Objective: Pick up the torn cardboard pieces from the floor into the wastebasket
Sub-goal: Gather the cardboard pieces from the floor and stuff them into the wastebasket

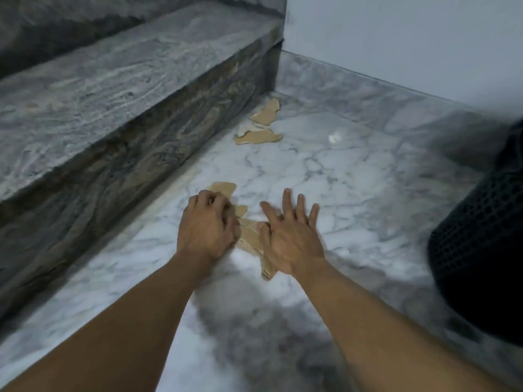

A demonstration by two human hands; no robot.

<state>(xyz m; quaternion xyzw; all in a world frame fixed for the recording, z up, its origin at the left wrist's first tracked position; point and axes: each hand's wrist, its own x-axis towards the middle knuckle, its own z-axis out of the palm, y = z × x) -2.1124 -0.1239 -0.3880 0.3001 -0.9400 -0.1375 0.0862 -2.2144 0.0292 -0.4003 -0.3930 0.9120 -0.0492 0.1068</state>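
Currently left hand (208,226) clutches near cardboard pieces (249,239); far cardboard pieces (259,137) lie beyond the grip; right hand (291,239) flat, fingers splayed, pressing same pile. Risk: loose scraps slipping between palms en route to wastebasket (481,236), right of the grip.

Dim and cool, bluish in cast. Lit from above, to judge by a small white glare spot (334,137) on the marble floor (368,188) right of centre. Darkened at lower centre by a broad soft shadow (254,329). Soft throughout; smeared by motion over the black wastebasket (478,244) at the right edge. Bowed by the wide lens along the step (119,89), upper left.
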